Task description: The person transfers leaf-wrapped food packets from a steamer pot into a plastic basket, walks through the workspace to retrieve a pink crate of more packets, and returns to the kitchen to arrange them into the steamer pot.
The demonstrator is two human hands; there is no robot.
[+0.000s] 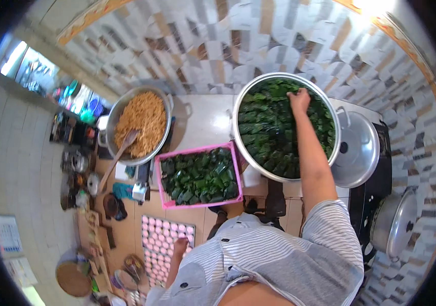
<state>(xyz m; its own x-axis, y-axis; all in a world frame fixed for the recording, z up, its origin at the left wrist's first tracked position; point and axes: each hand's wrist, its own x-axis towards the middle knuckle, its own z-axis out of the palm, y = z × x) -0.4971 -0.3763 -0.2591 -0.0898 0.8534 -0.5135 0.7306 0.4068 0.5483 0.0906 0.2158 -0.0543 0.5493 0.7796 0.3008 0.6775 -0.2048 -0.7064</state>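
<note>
My right hand point(300, 101) reaches into a large round metal pot point(237, 141), touching the green leaf-wrapped parcels point(265, 128) near its far side. The parcels are packed in rows, and whether my fingertips grip one is unclear. My left hand point(181, 246) hangs low at my side, fingers curled, with no object visible in it. Beneath it in the view lies a tray of pink round items point(160, 244). Left of the pot, a pink plastic crate point(195, 150) holds more dark green leaf parcels point(202, 178).
A wide metal pan point(111, 111) of brown grainy food point(141, 118) stands at left with a wooden spatula point(120, 151) in it. A metal lid point(359, 153) lies right of the pot. Another lidded pot point(392, 225) sits farther right. A tiled wall point(218, 49) rises behind the counter point(202, 118).
</note>
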